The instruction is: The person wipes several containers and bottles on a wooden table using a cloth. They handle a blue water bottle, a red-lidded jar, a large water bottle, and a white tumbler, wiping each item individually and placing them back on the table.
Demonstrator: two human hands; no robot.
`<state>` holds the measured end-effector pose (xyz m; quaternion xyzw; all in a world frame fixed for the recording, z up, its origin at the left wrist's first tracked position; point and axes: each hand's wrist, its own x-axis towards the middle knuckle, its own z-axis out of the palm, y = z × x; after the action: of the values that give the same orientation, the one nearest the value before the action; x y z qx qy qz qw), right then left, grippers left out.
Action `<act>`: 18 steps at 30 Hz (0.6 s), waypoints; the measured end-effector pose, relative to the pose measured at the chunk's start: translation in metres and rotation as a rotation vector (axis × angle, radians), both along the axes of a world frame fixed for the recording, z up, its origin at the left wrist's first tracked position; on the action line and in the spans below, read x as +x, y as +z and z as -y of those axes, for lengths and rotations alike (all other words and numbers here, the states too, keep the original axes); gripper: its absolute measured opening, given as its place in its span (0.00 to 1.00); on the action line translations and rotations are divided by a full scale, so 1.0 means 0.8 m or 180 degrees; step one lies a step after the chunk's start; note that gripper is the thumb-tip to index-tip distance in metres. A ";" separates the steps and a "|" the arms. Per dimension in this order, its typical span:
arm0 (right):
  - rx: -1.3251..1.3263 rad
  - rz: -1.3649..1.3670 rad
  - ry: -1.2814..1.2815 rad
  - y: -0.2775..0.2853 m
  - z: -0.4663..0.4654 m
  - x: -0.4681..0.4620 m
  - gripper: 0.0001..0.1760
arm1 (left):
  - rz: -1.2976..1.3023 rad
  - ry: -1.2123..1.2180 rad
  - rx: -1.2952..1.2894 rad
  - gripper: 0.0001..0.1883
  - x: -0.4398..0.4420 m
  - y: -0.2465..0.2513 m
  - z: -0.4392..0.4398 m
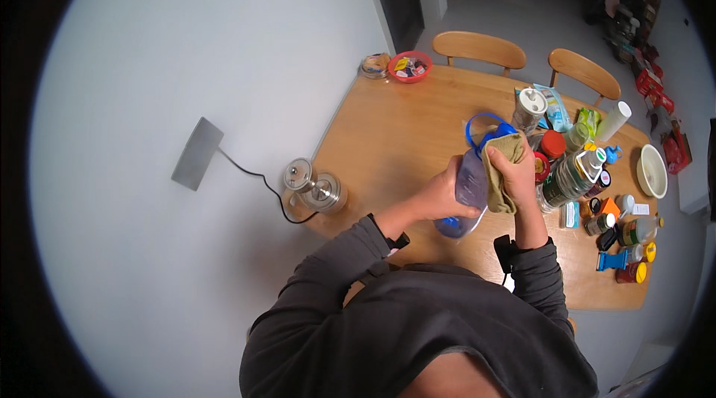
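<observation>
A translucent plastic bottle (471,182) with a blue cap (499,130) and a blue strap loop (469,128) is held tilted over the table, its cap end pointing away from me. My left hand (442,194) grips the bottle's side, fingers partly hidden behind it. In my right hand (519,171) is a folded olive-tan cloth (501,166), pressed against the bottle near the cap. Some blue shows through the bottle's base end, close to my left wrist.
A wooden table (391,135) bears a glass pot (321,191) at left, a red bowl (411,67) of small packets at the far edge, and a large oil bottle (573,174) among several jars at right. A white bowl (652,171) stands by the right edge. Two chairs (479,50) back the far side.
</observation>
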<state>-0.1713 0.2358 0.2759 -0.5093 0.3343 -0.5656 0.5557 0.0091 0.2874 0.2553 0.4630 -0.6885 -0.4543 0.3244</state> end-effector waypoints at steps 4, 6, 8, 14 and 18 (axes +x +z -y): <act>0.0381 0.0713 0.0739 -0.014 0.005 -0.018 0.20 | -0.1509 -0.0818 0.1140 0.58 0.011 0.008 -0.009; 0.0519 0.1174 0.0940 -0.029 0.003 -0.016 0.20 | -0.1936 -0.1072 0.1884 0.56 0.013 0.008 -0.017; 0.0522 0.1399 0.1159 -0.045 0.005 -0.017 0.21 | -0.2221 -0.1141 0.2185 0.53 0.015 0.004 -0.022; 0.0323 0.0536 -0.0185 -0.074 0.036 -0.010 0.16 | -0.0787 0.0240 0.0725 0.58 0.022 -0.002 0.001; 0.0101 0.0301 -0.0895 -0.068 0.041 0.016 0.16 | 0.1395 0.0689 -0.0715 0.56 -0.006 -0.002 0.011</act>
<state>-0.1586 0.2030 0.2218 -0.4214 0.3847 -0.6560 0.4941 0.0047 0.2786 0.2536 0.5823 -0.7349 -0.2267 0.2636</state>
